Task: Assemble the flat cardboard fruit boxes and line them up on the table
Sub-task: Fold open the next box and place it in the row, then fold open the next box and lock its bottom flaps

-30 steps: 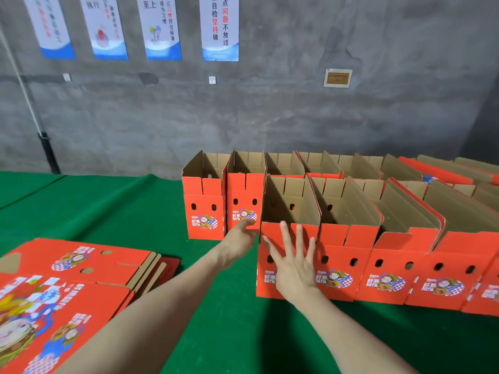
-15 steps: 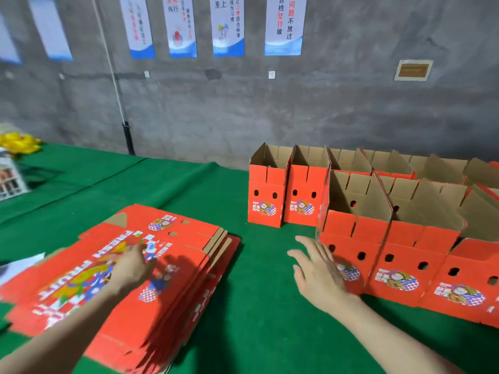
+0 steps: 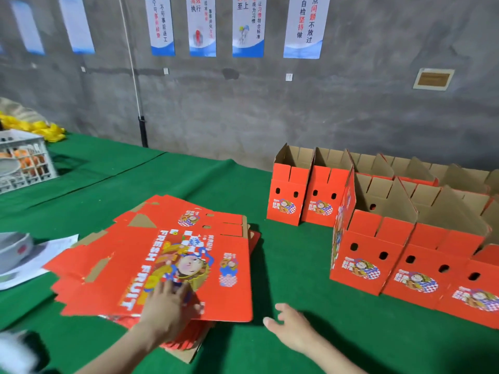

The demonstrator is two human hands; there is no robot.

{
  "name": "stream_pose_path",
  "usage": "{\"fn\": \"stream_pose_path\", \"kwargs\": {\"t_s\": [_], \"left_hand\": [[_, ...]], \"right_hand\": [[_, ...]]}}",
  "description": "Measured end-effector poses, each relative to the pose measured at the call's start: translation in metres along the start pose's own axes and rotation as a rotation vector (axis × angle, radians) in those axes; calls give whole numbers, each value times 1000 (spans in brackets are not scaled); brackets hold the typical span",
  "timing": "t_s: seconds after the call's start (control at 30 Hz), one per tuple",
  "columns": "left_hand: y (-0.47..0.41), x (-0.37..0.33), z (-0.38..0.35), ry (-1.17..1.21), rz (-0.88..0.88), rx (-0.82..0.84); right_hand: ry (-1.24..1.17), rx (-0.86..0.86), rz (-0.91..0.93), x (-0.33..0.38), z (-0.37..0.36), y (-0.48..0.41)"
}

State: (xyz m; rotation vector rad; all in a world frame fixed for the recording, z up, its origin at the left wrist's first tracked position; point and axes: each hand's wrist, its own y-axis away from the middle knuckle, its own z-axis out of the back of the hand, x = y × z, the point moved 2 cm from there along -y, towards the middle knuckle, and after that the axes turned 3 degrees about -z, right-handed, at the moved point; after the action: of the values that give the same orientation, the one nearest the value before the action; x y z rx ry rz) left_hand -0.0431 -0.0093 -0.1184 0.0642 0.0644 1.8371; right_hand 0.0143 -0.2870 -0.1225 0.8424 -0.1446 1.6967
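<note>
Currently at the pick-up step for a new box. Far left: white crate (image 3: pixel 24 163) and a sheet of paper (image 3: pixel 56 249) on the green table (image 3: pixel 297 252), not in play. Stack of flat boxes (image 3: pixel 172 211) lies left of centre, top blank (image 3: pixel 232 292) printed side up. Left hand (image 3: pixel 168 306) presses flat on the top blank near its front edge, fingers straight and spread, nothing pinched. Right hand (image 3: pixel 291 327) hovers over bare cloth just beside the stack's near right corner, fingers loosely apart, holding nothing. Right side: assembled boxes in two rows, back row (image 3: pixel 286 195) by the wall, front row (image 3: pixel 370 260) nearer, tops open. Next move, my read: right hand gets under the blank's right edge, left slides it off the stack, then pop it square. Risk: lifting two blanks at once.
</note>
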Motion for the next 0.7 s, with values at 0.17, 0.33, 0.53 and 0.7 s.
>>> {"fn": "stream_pose_path", "kwargs": {"t_s": [0.17,0.33,0.53,0.7], "left_hand": [[18,-32,-1,-23,-46,150],[20,-47,22,320,-66,62],[14,-23,38,695,-26,-24],[2,34,60,856,217,-388]], "right_hand": [[375,-83,269,16,-31,-4],[666,-73,347,54,-60,-6],[760,-5,311,72,-71,-11],[718,-108,387,70,-46,-12]]}}
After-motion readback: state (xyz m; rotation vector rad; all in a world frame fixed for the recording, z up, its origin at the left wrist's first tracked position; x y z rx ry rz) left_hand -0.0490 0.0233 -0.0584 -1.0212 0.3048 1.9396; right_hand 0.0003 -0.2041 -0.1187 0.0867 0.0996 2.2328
